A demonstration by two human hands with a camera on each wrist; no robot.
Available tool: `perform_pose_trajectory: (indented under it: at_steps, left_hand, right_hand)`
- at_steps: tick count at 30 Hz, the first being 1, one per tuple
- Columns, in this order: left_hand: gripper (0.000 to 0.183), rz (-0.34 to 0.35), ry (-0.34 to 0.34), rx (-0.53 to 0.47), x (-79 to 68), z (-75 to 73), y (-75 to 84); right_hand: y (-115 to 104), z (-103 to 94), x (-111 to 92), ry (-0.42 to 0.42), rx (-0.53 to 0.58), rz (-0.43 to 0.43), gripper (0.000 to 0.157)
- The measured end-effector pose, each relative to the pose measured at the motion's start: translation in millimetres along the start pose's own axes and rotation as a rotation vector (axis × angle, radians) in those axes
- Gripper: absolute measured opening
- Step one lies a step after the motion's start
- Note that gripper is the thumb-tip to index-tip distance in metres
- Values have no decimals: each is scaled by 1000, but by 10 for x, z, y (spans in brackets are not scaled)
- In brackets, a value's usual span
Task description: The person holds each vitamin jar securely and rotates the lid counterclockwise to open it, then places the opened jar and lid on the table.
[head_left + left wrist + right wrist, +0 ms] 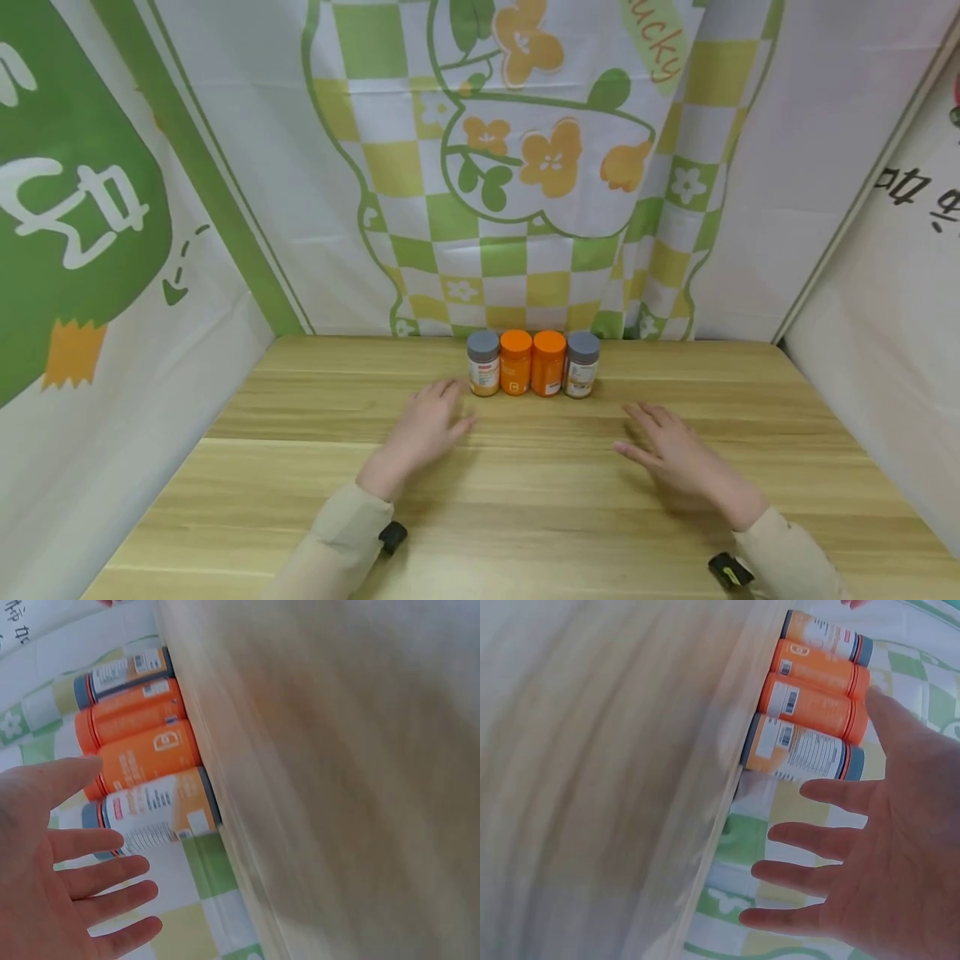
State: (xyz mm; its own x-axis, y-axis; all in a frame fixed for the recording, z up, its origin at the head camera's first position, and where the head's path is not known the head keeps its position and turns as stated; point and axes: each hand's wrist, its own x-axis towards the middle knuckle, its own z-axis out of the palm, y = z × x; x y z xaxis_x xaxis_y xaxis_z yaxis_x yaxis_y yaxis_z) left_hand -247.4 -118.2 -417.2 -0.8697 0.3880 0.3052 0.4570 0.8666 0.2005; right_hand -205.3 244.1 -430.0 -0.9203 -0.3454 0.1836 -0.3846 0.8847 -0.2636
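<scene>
Head: orange-capped bottles [515, 371] between grey-capped bottles [483, 371], at twelve o'clock on the table [525, 517], presumably aligned for neatness; left hand [420, 429] at their eight, right hand [678, 454] their four, both empty. Left wrist: hand spread. Right wrist: likewise.

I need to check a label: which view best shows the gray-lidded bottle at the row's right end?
Right wrist: the gray-lidded bottle is largest there, barcode showing. Head shows it small, upright; left wrist shows its label, but farther off.
</scene>
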Motion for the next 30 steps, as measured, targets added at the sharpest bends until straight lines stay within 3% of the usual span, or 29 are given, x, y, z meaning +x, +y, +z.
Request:
perform_pose_trajectory:
  at_steps: [7, 15, 30]
  left_hand:
    - [61, -39, -18, -9, 109, 24, -105]
    - [62, -33, -21, -18, 234, 49, -163]
    - [65, -96, -34, -124, 437, 127, -246]
  right_hand:
    - [90, -35, -36, -18, 12, 12, 71]
    - [164, -74, -66, -21, 28, 25, 72]
    - [291, -111, -82, -33, 35, 41, 71]
